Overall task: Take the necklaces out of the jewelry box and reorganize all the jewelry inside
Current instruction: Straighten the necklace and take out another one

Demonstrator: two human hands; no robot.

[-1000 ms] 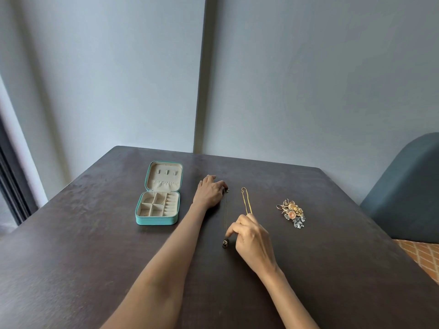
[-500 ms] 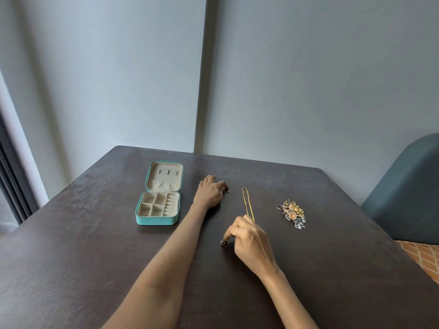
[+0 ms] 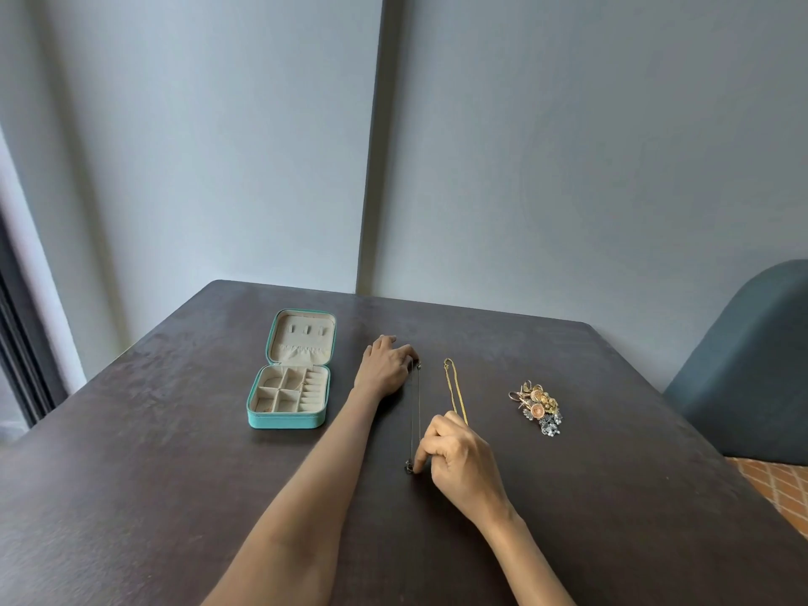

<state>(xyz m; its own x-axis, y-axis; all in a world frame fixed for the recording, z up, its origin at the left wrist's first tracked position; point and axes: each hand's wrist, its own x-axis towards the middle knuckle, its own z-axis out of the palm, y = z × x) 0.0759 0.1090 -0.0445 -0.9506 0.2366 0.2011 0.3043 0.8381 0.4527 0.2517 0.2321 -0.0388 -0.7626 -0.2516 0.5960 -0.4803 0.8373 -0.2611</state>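
Head view, dark necklace stretched between left hand pinching clasp, right hand pinching pendant.

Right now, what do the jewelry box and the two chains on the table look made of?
Jewelry box: teal leatherette-looking shell, matte; cream velvety lining. Gold necklace: shiny yellow metal, fine links. Dark necklace: thin dull grey metal, probably; too fine to tell more.

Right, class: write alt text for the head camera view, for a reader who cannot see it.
A person stretches a thin dark necklace straight on a dark table, the left hand holding its far end and the right hand touching its near pendant end. An open teal jewelry box lies to the left; a gold necklace and a jewelry pile lie to the right.
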